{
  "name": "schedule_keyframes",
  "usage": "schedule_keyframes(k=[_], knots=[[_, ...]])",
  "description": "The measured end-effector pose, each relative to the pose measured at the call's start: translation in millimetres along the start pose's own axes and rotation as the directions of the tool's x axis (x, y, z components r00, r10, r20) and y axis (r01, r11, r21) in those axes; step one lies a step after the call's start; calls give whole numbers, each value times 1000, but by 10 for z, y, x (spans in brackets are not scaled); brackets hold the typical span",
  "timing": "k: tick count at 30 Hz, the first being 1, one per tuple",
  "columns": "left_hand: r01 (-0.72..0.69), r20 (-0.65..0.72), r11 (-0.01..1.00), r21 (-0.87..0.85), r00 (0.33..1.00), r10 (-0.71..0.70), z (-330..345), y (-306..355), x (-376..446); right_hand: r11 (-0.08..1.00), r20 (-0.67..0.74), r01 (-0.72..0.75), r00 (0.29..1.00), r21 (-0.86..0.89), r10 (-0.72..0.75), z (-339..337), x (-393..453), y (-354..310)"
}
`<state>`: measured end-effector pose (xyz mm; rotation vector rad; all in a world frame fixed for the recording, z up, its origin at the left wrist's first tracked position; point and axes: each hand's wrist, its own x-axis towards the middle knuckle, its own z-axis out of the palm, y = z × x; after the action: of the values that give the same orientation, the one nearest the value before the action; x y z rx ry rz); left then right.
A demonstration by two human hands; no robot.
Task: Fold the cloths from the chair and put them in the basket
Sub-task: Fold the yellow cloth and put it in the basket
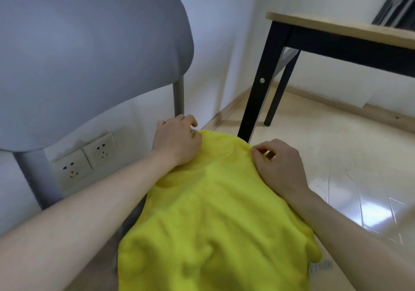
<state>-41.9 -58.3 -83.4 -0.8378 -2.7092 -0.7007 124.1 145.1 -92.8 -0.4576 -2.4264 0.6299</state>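
A yellow cloth (213, 218) is spread over the chair (89, 50) seat, its far edge pinched at one corner by the left hand (177, 142) and at the other by the right hand (278, 165), fingers curled onto the fabric. Open floor (336, 156) lies to the right, bounded by the table (336, 32) legs.

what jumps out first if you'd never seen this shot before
The bright yellow cloth fills the lower middle, spread out toward the camera. The left hand and right hand each pinch its far edge, one at each corner. Behind them the grey chair backrest looms large at upper left, with a black-legged table at upper right.
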Motion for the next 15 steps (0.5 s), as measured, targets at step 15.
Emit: schedule_keyframes(k=[15], knots=[[-36,-86,992,-118,996,26,-140,-150,-225,998,15,-8,1000,-68,9,-42,-11,-103]])
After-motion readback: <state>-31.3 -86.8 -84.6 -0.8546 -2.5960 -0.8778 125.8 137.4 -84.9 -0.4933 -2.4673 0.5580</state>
